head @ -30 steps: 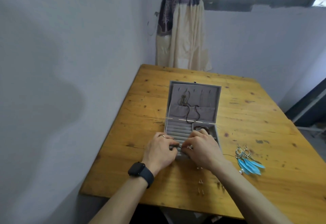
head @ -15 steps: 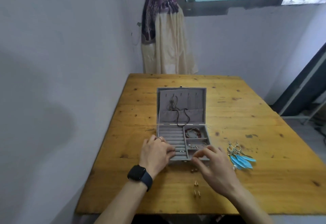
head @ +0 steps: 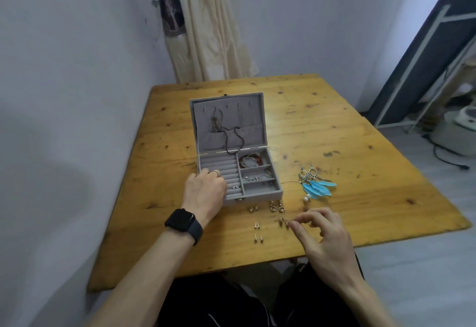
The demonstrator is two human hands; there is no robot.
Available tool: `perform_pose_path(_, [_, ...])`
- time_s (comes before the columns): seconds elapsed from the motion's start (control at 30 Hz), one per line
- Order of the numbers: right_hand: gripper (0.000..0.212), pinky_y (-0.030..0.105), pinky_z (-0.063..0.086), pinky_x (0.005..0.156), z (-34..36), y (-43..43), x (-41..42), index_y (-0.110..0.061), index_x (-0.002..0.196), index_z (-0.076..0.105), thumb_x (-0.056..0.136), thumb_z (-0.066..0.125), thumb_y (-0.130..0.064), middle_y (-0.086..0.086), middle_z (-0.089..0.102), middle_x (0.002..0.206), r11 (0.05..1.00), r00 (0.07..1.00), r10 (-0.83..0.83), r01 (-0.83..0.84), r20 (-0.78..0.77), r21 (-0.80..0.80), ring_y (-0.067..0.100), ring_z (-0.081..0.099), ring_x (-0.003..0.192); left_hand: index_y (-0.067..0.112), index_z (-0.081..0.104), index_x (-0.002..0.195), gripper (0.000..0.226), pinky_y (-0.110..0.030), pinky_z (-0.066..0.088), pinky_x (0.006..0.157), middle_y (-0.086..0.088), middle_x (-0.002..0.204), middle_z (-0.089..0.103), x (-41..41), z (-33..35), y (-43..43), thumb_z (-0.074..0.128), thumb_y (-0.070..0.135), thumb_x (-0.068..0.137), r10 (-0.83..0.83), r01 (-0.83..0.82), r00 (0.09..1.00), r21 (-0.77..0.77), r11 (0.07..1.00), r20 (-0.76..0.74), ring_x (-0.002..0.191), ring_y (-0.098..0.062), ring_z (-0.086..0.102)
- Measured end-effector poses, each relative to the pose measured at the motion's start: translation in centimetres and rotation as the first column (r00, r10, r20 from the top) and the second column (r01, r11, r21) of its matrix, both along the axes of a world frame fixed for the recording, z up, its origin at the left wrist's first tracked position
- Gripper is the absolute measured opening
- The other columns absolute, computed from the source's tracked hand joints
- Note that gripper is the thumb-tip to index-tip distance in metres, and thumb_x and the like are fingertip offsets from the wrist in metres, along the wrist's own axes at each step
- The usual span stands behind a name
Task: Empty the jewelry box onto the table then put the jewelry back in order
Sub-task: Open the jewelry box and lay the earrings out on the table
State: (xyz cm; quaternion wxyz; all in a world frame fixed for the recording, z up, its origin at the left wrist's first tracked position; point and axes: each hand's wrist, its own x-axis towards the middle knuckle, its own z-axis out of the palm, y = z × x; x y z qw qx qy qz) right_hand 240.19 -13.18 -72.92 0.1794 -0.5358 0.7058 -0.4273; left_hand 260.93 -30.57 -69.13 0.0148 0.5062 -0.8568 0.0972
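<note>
The grey jewelry box (head: 260,189) stands open on the wooden table (head: 360,159). A dark cord necklace (head: 230,136) hangs in its lid. Bracelets (head: 251,161) and silver pieces (head: 257,177) lie in the right compartments, and small studs (head: 235,187) sit in the ring rolls. My left hand (head: 206,192) grips the box's front left corner. In front of the box lie small gold earrings (head: 277,207) and stud pairs (head: 257,232). My right hand (head: 322,236) hovers with loosely curled fingers, its fingertips right beside a gold earring pair (head: 284,221). Blue feather earrings (head: 315,185) lie to the right.
A cream and purple curtain (head: 206,30) hangs behind the table's far edge. The wall runs close along the left side. A dark frame (head: 425,69) and a white appliance (head: 458,126) with a cable stand on the floor to the right.
My right hand has left the box and moved right and toward me, down to the gold earrings on the table. My left hand stays on the box. The camera tilted down.
</note>
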Motion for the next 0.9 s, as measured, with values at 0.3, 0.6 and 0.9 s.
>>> perform_pose_path(0.3, [0.006, 0.024, 0.044, 0.082, -0.8, 0.0, 0.2, -0.031, 0.088, 0.071, 0.086, 0.076, -0.03, -0.015, 0.057, 0.098, 1.0, 1.0, -0.004, 0.004, -0.006, -0.006, 0.007, 0.052, 0.1, 0.032, 0.073, 0.092, 0.01, -0.031, 0.054, 0.073, 0.012, 0.101, 0.064, 0.5, 0.7, -0.7, 0.065, 0.036, 0.094, 0.109, -0.066, 0.972, 0.202, 0.977, -0.21, 0.098, -0.014, 0.062])
perform_pose_path(0.6, [0.007, 0.013, 0.034, 0.081, -2.5, 0.9, -1.4, -0.027, 0.094, 0.071, 0.088, 0.074, -0.026, -0.012, 0.053, 0.1, 0.998, 0.983, 0.037, -0.029, -0.182, 0.048, 0.008, 0.046, 0.102, 0.026, 0.067, 0.087, 0.006, -0.012, 0.041, 0.065, 0.014, 0.094, 0.057, -0.2, 1.2, 3.2, 0.067, 0.03, 0.092, 0.2, 0.044, 0.778, 0.368, 0.929, -0.596, 0.084, -0.003, 0.057])
perform_pose_path(0.9, [0.009, 0.032, 0.044, 0.082, -3.1, 0.3, -2.0, -0.024, 0.096, 0.07, 0.091, 0.068, -0.031, -0.004, 0.055, 0.102, 0.978, 0.921, 0.198, -0.165, -0.336, 0.124, 0.014, 0.046, 0.098, 0.035, 0.069, 0.092, 0.011, -0.028, 0.035, 0.086, 0.019, 0.105, 0.059, -6.2, -2.3, 11.5, 0.062, 0.043, 0.09, 0.074, 0.089, 0.882, 0.319, 0.944, -0.466, 0.106, -0.007, 0.047])
